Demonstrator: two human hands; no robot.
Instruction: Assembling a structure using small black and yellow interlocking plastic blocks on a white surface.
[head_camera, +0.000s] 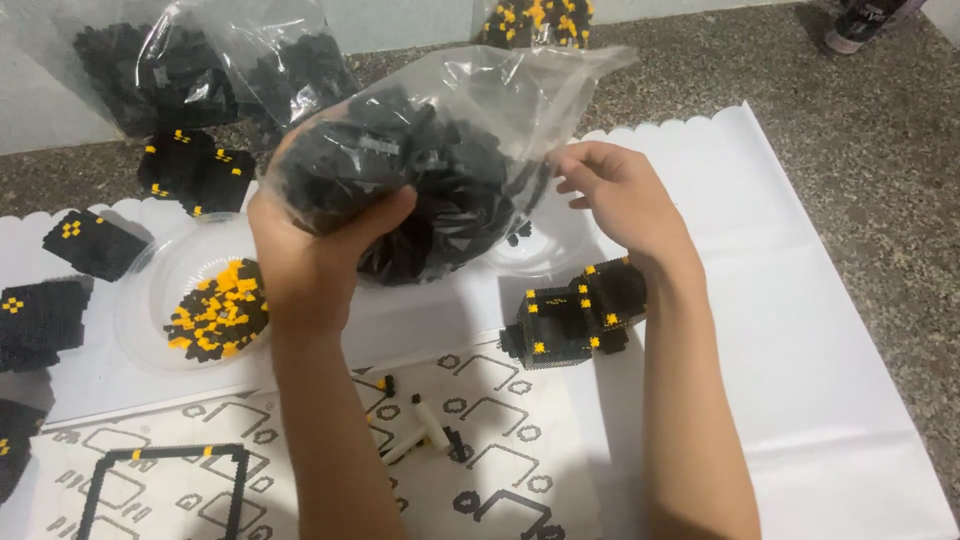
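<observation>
The fingers of the left hand (315, 245) were wrapped around the lower left side of a clear plastic bag (440, 160) full of small black pieces, the thumb pressed across its front and the other fingers hidden behind it, so the hand was closed on the bag and carried it above the counter. The fingers of the right hand (620, 195) were curled at the bag's right edge, pinching or touching the loose plastic just below its open mouth; whether they truly gripped the film could not be told. The bag hung between the two hands, tilted, with its mouth up and to the right. Beneath it, on the white paper sheet (800, 330) covering the counter, lay a clear shallow dish (545, 250), mostly hidden by the bag. Just below the right wrist stood a black block assembly with yellow dots (580, 310). To the left of the left forearm sat a clear round bowl (150, 290) holding yellow and black pieces (218, 312). Between the forearms lay a printed pattern sheet (490, 430) with a few small white and black parts on it, and a black rectangular frame (165, 480) rested at its lower left. Black square panels (92, 243) lay along the far left edge, and another bag of black pieces (180, 70) stood behind them.
</observation>
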